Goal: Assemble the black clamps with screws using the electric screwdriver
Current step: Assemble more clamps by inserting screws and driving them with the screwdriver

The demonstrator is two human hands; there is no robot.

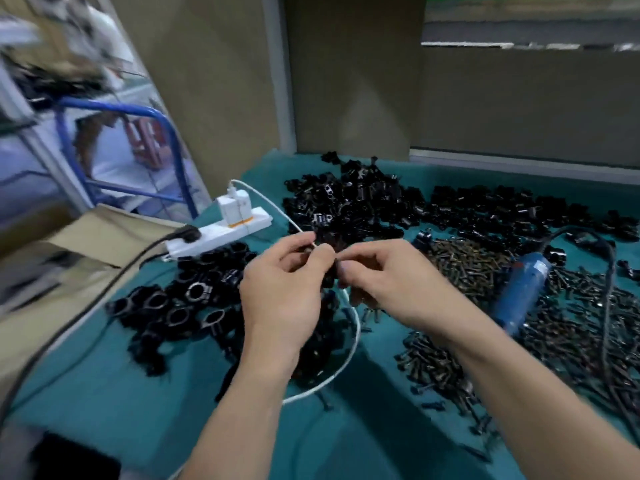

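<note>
The left hand (280,282) and right hand (391,275) pinch a black clamp (335,266) between fingers (325,252).

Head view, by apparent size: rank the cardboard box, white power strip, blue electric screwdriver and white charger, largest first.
1. cardboard box
2. white power strip and blue electric screwdriver: these look about alike, so they are left unranked
3. white charger

We're at a small-parts assembly workshop, its teal-covered bench (104,403) buried under heaps of black clamps (349,206) and loose piles of screws (464,261). An electric screwdriver (523,292) lies among them, a power strip (221,233) sits on the bench, and a blue trolley frame (69,140) and cardboard box (69,244) stand alongside.
</note>
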